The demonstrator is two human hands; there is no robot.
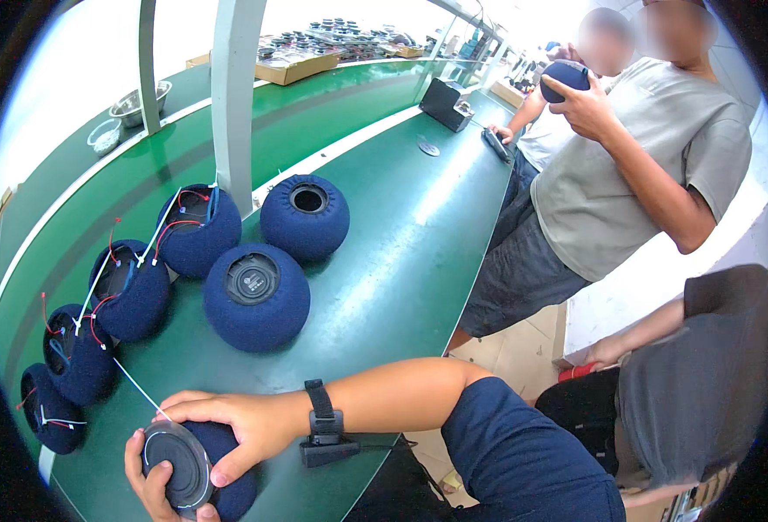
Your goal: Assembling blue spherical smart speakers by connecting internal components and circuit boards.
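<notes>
At the lower left of the bench, a round blue fabric-covered housing [234, 491] is tilted so that its round black base [178, 470] faces left. My right hand [258, 422] reaches over it from the right, closed around the housing and the top edge of the base. My left hand [151, 487], partly cut off by the lower edge, has its fingers bent round the base's rim and face. A thin white cable [138, 386] runs from near the base up toward the row of other housings. A black band with a small box circles my right wrist.
Several blue housings [128, 300] with red wires and white cables line the left edge. Two more [256, 317] sit closer in, one with a black base, one with an open hole. A grey post [234, 104] rises behind. Co-workers stand at right, one [636, 165] holding a blue ball.
</notes>
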